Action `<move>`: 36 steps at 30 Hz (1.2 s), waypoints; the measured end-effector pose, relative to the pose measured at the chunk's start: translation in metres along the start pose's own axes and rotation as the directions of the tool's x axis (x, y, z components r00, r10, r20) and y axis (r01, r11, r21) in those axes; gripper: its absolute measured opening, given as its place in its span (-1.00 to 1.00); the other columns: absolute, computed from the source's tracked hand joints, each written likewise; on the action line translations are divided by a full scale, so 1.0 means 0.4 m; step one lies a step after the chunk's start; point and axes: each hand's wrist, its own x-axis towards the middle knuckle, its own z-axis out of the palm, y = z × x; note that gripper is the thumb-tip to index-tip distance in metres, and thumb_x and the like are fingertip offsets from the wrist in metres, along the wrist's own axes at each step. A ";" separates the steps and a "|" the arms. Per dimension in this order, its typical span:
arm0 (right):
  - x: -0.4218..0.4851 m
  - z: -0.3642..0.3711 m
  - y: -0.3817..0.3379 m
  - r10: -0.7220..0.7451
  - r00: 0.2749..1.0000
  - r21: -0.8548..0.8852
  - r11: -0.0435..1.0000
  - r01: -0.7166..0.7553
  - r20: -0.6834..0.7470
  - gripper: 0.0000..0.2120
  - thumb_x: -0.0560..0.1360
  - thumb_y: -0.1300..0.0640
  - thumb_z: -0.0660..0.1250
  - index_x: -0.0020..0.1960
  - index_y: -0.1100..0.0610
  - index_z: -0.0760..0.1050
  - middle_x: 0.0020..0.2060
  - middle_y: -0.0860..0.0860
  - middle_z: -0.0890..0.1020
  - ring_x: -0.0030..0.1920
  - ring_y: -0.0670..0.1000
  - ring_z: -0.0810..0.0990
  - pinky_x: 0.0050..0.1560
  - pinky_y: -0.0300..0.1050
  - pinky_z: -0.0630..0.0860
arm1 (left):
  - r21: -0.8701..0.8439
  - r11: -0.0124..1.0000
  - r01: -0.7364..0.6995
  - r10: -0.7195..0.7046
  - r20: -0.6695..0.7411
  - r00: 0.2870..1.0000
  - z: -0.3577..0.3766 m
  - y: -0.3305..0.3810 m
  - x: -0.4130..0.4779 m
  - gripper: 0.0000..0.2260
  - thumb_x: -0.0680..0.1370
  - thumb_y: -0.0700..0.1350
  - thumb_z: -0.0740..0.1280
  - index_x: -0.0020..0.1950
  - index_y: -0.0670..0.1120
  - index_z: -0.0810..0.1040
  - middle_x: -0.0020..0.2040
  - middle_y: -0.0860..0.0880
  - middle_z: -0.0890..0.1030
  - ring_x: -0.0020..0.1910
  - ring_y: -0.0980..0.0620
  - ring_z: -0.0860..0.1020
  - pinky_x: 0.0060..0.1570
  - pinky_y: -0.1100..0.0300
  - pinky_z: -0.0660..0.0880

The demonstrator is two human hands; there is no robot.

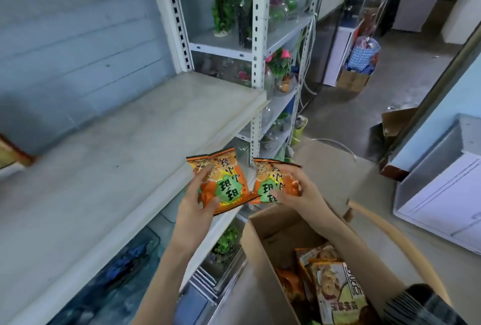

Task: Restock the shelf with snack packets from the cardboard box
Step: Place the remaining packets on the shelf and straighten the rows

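Progress: I judge the restock to be at an early stage. The long pale shelf board [117, 155] shows bare surface across nearly all its width. The only item on it sits at the far left edge, an orange and red object [13, 154] cut off by the frame, and I cannot tell what it is. No packet in view has been placed yet.

Hands: my left hand [197, 202] grips an orange and green foil snack packet [221, 181], with the fingers curled round its left side and the thumb on its face. My right hand [299, 192] grips a second matching orange and green packet [270, 181] from the right side. The two packets touch at their lower corners. The first overlaps the front edge of the shelf near its right end. The second hangs just past that edge, above the far end of the box.

Remaining stock: the open brown cardboard box [263, 259] stands below my right arm, beside the shelf front. It holds several loose packets [335, 288] in orange and pale green, so most of the work is left.

Surface and room: the shelf board is scuffed and dull, and a blue-grey panelled wall [65, 38] backs it. At its right end stands a white slotted metal rack [257, 38] carrying glass vases and artificial flowers. The floor is grey concrete, with a white cabinet [442, 194] to my right.
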 end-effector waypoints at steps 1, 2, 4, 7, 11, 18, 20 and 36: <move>0.005 0.012 -0.017 -0.014 1.000 0.002 1.000 0.014 0.014 -0.56 0.45 0.30 0.41 0.26 0.02 0.44 -0.02 -0.22 0.60 -0.05 -0.12 0.64 -0.17 -0.26 0.57 | -0.005 1.000 -0.016 0.016 0.003 1.000 -0.015 0.013 -0.007 -0.39 0.52 -0.44 0.26 0.32 0.22 0.37 0.19 0.20 0.48 0.11 0.40 0.47 -0.01 0.51 0.42; 0.009 0.025 -0.035 -0.032 0.999 -0.001 0.999 0.032 0.026 -0.56 0.45 0.30 0.41 0.25 0.00 0.44 0.04 -0.15 0.59 0.00 -0.06 0.64 -0.15 -0.22 0.59 | -0.006 0.999 -0.033 0.033 -0.003 0.999 -0.032 0.025 -0.014 -0.40 0.52 -0.44 0.26 0.34 0.20 0.37 0.19 0.24 0.47 0.09 0.42 0.47 -0.04 0.54 0.40; 0.015 0.054 -0.072 -0.071 0.996 -0.021 0.997 0.072 0.044 -0.56 0.44 0.29 0.42 0.23 -0.05 0.44 0.12 -0.06 0.55 0.03 -0.04 0.64 -0.16 -0.19 0.60 | 0.003 0.997 -0.077 0.077 -0.035 0.996 -0.070 0.046 -0.029 -0.41 0.53 -0.43 0.26 0.37 0.17 0.37 0.15 0.22 0.49 0.02 0.37 0.48 -0.02 0.48 0.42; 0.016 0.098 -0.125 -0.122 0.988 0.009 0.993 0.122 0.091 -0.53 0.42 0.28 0.44 0.21 -0.11 0.46 0.14 -0.02 0.57 0.04 0.02 0.65 -0.15 -0.11 0.63 | -0.038 0.989 -0.144 0.140 -0.088 0.986 -0.133 0.077 -0.059 -0.42 0.52 -0.43 0.26 0.38 0.14 0.38 0.25 0.18 0.48 0.12 0.26 0.49 0.06 0.35 0.48; 0.002 0.184 -0.202 -0.168 0.968 0.005 0.985 0.170 0.185 -0.51 0.33 0.09 0.49 0.20 -0.20 0.47 0.18 -0.04 0.55 0.05 0.03 0.65 -0.12 -0.05 0.63 | -0.188 0.963 -0.192 0.164 -0.156 0.974 -0.238 0.104 -0.119 -0.46 0.50 -0.44 0.28 0.31 0.11 0.44 0.18 0.25 0.55 0.07 0.27 0.54 -0.05 0.41 0.47; -0.037 0.406 -0.305 -0.252 0.893 -0.095 0.947 0.307 0.374 -0.46 0.25 -0.16 0.47 0.21 -0.31 0.43 0.22 -0.32 0.49 0.28 -0.02 0.48 0.24 0.25 0.44 | -0.253 0.952 -0.175 0.109 -0.255 0.961 -0.447 0.135 -0.248 -0.55 0.36 -0.06 0.40 0.22 0.25 0.48 0.06 0.12 0.61 0.06 0.03 0.57 0.12 0.08 0.54; -0.046 0.468 -0.323 -0.261 0.869 -0.082 0.943 0.322 0.420 -0.49 0.25 -0.13 0.47 0.16 -0.34 0.44 0.17 -0.36 0.50 0.21 -0.08 0.53 0.17 0.05 0.54 | -0.223 0.961 -0.165 0.101 -0.271 0.957 -0.506 0.136 -0.287 -0.54 0.36 -0.05 0.40 0.23 0.25 0.47 0.02 0.06 0.59 0.05 -0.04 0.57 0.11 0.03 0.55; 0.003 0.935 -0.405 -0.316 0.486 0.147 0.923 0.355 0.815 -0.56 0.30 0.03 0.50 0.13 -0.22 0.50 0.14 -0.20 0.55 0.13 -0.05 0.60 -0.04 -0.13 0.59 | -0.080 0.996 -0.047 0.002 -0.494 0.869 -0.826 0.131 -0.557 -0.56 0.40 0.01 0.46 0.24 0.26 0.48 0.21 0.10 0.54 0.17 0.06 0.55 0.08 0.16 0.54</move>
